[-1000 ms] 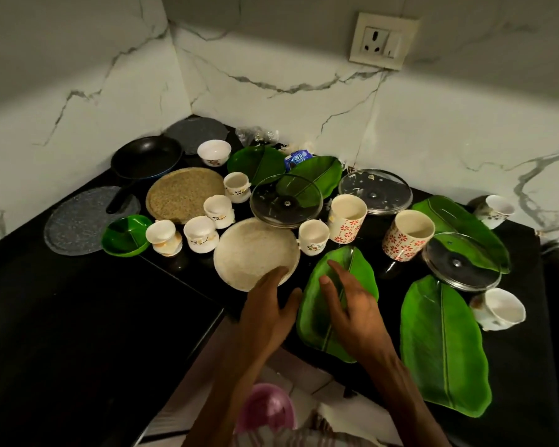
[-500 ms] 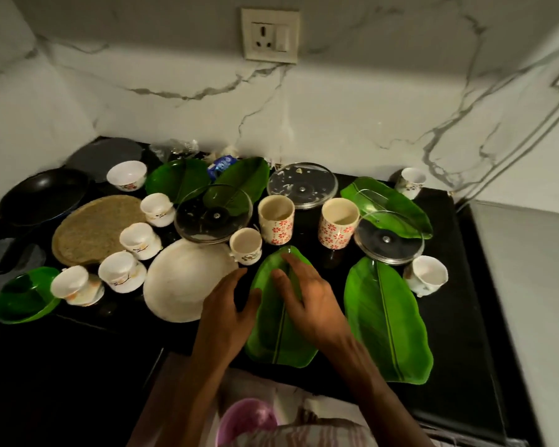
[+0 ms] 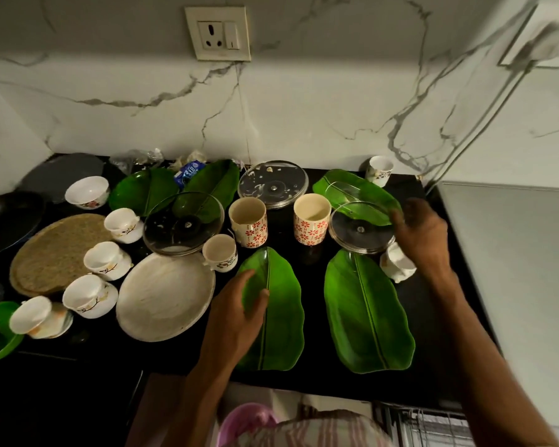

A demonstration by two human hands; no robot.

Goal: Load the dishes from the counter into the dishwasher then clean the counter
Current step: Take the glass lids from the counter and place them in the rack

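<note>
Dirty dishes crowd the black counter [image 3: 439, 321]. My left hand [image 3: 239, 314] lies palm down on the left edge of a green leaf-shaped plate [image 3: 281, 317], thumb on top, and the plate stays flat. My right hand [image 3: 423, 233] is blurred, with fingers spread at the right rim of a small glass lid [image 3: 359, 229]; I cannot see whether it touches. Under that wrist is a white cup [image 3: 396, 266]. A second leaf plate [image 3: 368, 311] lies between my arms. Two floral mugs [image 3: 248, 225] [image 3: 312, 219] stand behind.
To the left are a beige round plate [image 3: 165, 295], several white cups, a woven mat [image 3: 52, 253], two more glass lids [image 3: 183, 224] [image 3: 273, 185] and a black pan [image 3: 7, 221]. Further green plates line the wall. A steel surface [image 3: 513, 253] adjoins on the right. A pink bowl [image 3: 246, 421] sits below.
My right hand has left the near leaf plate and swung right and away to the small glass lid. My left hand stays on the plate. The view has turned rightward.
</note>
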